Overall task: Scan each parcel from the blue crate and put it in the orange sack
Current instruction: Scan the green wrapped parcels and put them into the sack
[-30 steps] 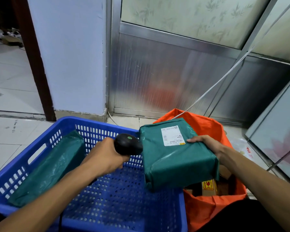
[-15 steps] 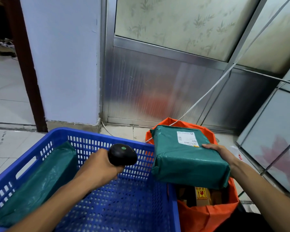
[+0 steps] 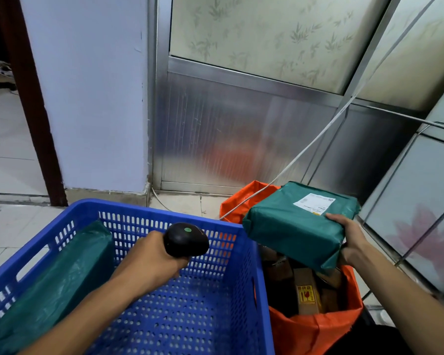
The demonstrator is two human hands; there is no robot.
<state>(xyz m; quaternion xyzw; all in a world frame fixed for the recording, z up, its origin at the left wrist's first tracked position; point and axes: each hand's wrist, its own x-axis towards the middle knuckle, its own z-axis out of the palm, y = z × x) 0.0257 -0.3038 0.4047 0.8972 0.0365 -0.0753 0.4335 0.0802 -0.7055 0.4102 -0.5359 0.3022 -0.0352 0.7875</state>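
My right hand (image 3: 350, 240) grips a green wrapped parcel (image 3: 290, 226) with a white label, held level above the mouth of the orange sack (image 3: 315, 326). Cardboard boxes (image 3: 305, 290) lie inside the sack. My left hand (image 3: 151, 262) holds a black barcode scanner (image 3: 186, 239) with a green dot, over the blue crate (image 3: 185, 311). One more green parcel (image 3: 54, 283) leans against the crate's left wall.
A white pillar (image 3: 87, 98) and a metal-framed door panel (image 3: 241, 137) stand close behind the crate and sack. A white cord (image 3: 305, 149) runs diagonally down to the sack. Glass panels (image 3: 420, 201) close off the right side. Tiled floor extends to the left.
My right hand carried the green parcel rightward, from over the crate's edge to above the sack's opening. My left hand with the scanner stayed over the crate.
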